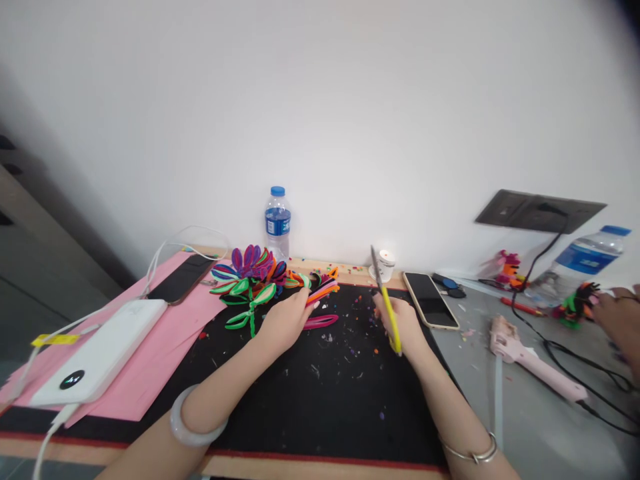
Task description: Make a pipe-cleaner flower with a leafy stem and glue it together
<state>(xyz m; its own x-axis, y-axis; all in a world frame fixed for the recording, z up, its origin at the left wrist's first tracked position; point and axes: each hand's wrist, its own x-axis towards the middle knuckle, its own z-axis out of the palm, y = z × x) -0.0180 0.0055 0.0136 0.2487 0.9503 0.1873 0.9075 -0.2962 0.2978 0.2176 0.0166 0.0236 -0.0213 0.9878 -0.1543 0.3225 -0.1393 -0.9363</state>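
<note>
My left hand (287,317) is closed around several folded pipe cleaners (323,291), pink, orange and dark ones, whose ends stick out to the right. Close by on its left lies a bunch of pipe-cleaner flowers (253,260) in purple, red and blue, with green-and-white leaves (251,311). A magenta pipe-cleaner loop (321,322) rests on the black mat (310,407) just right of my left fingers. In my right hand (406,327) are yellow-handled scissors (391,320), seen edge-on, blades pointing up and away. They are apart from the pipe cleaners.
A water bottle (278,227) and a paper cup (384,265) stand by the wall. Phones (431,300) flank the mat. At left, a white power bank (100,353) lies on pink sheets (150,380). At right are a pink glue gun (537,370), cables and another person's hand (617,320).
</note>
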